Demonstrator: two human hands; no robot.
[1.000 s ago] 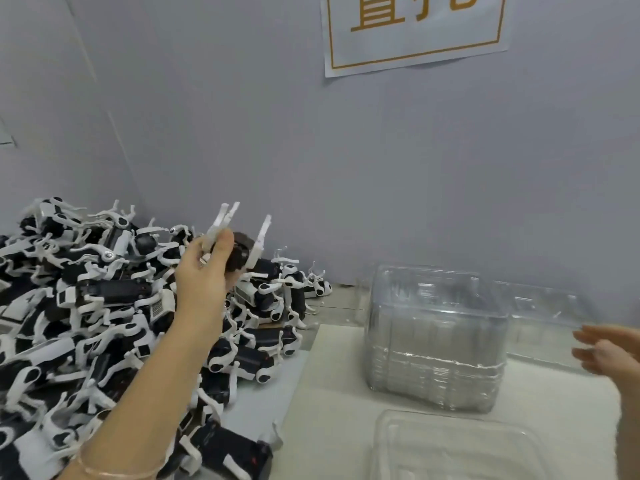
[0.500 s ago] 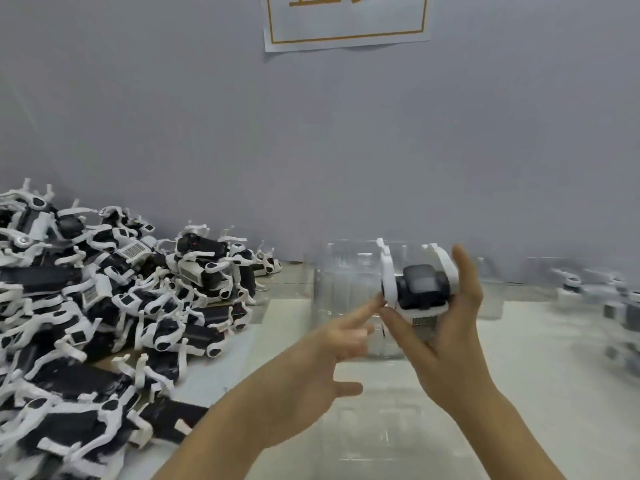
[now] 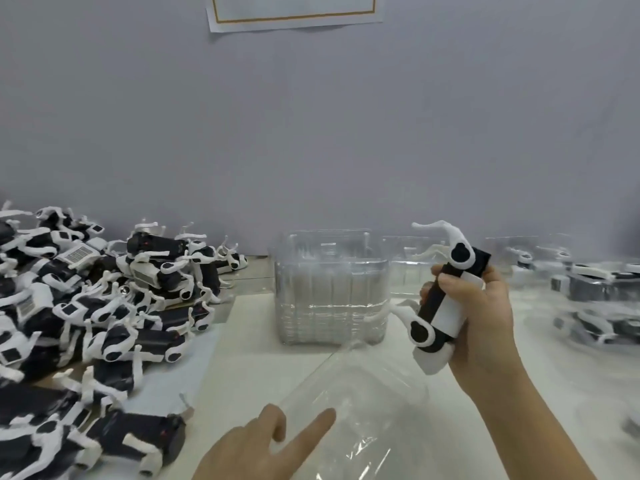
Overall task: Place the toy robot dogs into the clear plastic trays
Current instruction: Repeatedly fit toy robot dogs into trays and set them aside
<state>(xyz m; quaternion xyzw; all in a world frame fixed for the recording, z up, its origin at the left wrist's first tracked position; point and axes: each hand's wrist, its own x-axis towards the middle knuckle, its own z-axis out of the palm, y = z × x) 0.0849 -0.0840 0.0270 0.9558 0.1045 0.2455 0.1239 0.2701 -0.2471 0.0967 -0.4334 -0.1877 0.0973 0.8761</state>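
Across the lower half of the frame runs a pale tabletop, backed by a plain grey wall with a paper sign cut off at the top edge. A pile of toy robot dogs fills the left side. At centre stands a stack of clear plastic trays, and a single clear tray lies in front of it. Blurred filled trays sit at far right.

The right hand curls its fingers round one toy robot dog, held on end to the right of the stack and above the single tray. Half a second earlier that dog sat in front of the stack with the left forefinger touching it. The left hand has since dropped to the bottom of the frame. Its fingers are straight and hold nothing, at the single tray's near left corner. Whether they touch the tray cannot be told.
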